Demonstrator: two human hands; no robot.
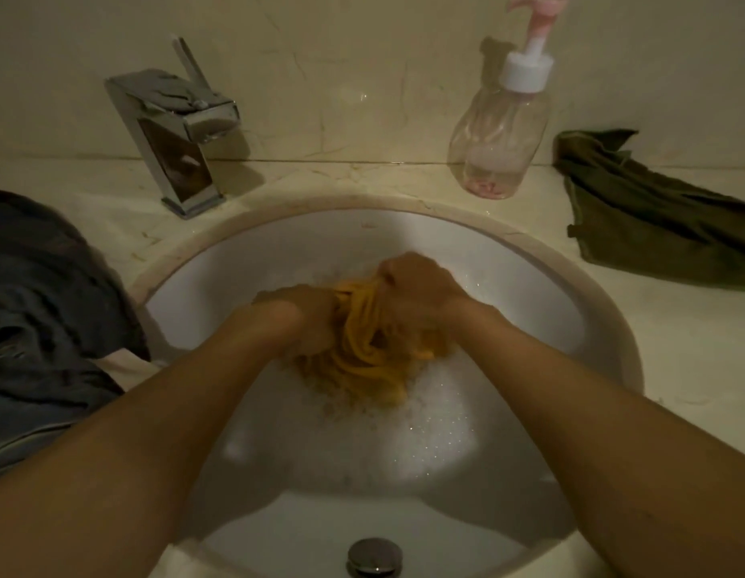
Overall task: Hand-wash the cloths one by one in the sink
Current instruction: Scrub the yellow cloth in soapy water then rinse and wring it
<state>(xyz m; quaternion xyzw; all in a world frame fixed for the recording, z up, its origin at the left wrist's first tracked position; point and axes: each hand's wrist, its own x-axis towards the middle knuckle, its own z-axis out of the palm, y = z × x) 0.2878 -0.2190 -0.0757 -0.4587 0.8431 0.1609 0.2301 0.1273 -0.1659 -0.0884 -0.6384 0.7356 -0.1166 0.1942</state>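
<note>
A pale marble counter (675, 327) fills the view, and set into it is a round white sink (279, 252) holding soapy water. On the counter to the left lies a heap of dark grey-blue cloth (41, 310), its edge hanging over the sink's rim. To the right, well apart from the basin, a crumpled olive-green cloth (654, 227) lies against the wall. White suds (429, 410) spread across the water. A square chrome faucet (174, 139) stands behind the basin on the left, and a clear pump bottle (500, 148) (a little pink liquid at its bottom) stands behind it on the right. In the middle of the sink a bunched yellow cloth (362, 348) sits half in the foam. The left hand (304, 314) and the right hand (416, 289) both clench its folds, knuckles close together. A round metal drain plug (375, 556) shows at the sink's near edge.
</note>
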